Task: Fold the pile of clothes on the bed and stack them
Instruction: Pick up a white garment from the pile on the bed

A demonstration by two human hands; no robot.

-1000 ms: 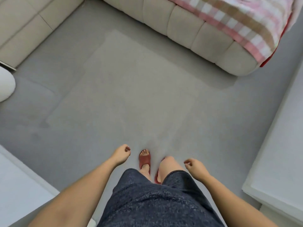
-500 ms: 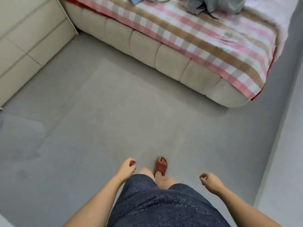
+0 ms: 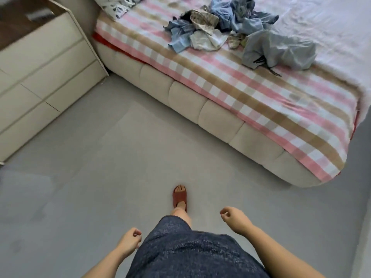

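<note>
View lifted: clothes pile (image 3: 236, 31) on bed (image 3: 220, 109) now fully visible; hands (image 3: 128, 240) loosely curled, holding nothing.

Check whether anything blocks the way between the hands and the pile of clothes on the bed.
Nothing visible does. Bare grey floor lies between the left hand, the right hand and the bed, where the pile of clothes sits uncovered.
</note>
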